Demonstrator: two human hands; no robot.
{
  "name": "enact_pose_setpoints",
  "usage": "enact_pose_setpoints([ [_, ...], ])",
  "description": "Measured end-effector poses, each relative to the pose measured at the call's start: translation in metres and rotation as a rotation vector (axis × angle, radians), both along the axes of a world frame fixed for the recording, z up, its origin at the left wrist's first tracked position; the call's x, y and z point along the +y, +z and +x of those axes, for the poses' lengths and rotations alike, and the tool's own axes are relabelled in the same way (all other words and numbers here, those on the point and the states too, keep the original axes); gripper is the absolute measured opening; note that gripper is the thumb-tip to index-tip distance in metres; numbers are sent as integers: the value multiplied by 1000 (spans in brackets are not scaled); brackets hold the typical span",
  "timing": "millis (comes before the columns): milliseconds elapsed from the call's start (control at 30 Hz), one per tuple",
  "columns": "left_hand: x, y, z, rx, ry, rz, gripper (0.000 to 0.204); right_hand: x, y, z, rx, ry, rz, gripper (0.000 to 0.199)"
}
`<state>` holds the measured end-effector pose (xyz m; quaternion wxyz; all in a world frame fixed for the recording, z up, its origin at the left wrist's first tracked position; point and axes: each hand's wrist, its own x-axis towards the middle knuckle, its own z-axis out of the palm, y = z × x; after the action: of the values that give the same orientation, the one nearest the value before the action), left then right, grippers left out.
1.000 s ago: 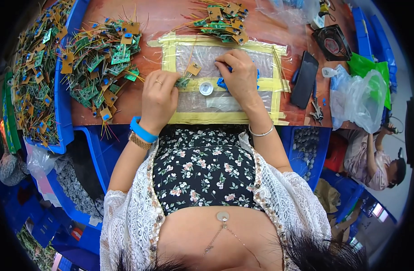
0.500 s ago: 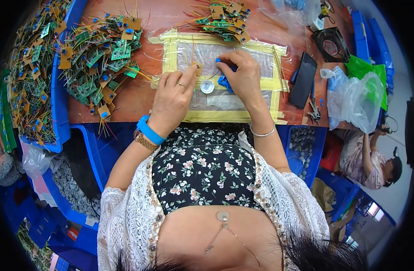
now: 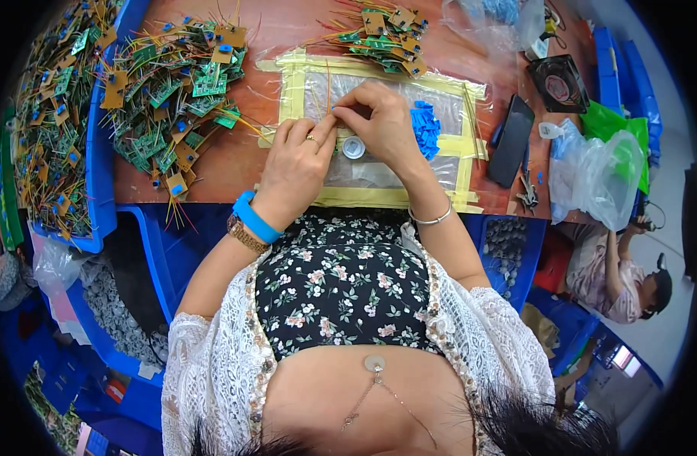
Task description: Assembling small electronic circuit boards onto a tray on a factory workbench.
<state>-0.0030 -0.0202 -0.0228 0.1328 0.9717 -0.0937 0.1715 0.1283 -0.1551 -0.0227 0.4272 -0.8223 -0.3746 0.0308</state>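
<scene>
**Two hands pinch one thin wire over the taped mat**

Two hands meet at the mat's (image 3: 447,163) upper middle. Left of it on the surface (image 3: 249,156) lies a heap of small boards (image 3: 170,99). The left hand (image 3: 297,163) has its fingers (image 3: 324,129) narrowed on the wire's (image 3: 328,87) lower end; the right hand (image 3: 382,125) closes its fingers (image 3: 350,114) on the same spot, touching the left. The wire stands nearly upright, its long axis running away from the person. A small white cap (image 3: 354,147) sits just below both hands; blue bits (image 3: 424,128) lie just right.
</scene>
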Motion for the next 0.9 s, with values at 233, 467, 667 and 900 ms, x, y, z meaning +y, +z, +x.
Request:
enact_pose_setpoints([
  [233,-2,-3,-2,-17,32,10,41,3,2,1,-26,28,-43,12],
  [467,-11,-1,-4,19,96,15,43,4,2,-2,-115,20,-66,13],
  [667,-14,0,-4,13,146,27,40,0,-1,5,-36,58,-24,12],
  [900,-15,-1,-5,1,157,13,39,-2,0,3,-47,67,-19,13],
])
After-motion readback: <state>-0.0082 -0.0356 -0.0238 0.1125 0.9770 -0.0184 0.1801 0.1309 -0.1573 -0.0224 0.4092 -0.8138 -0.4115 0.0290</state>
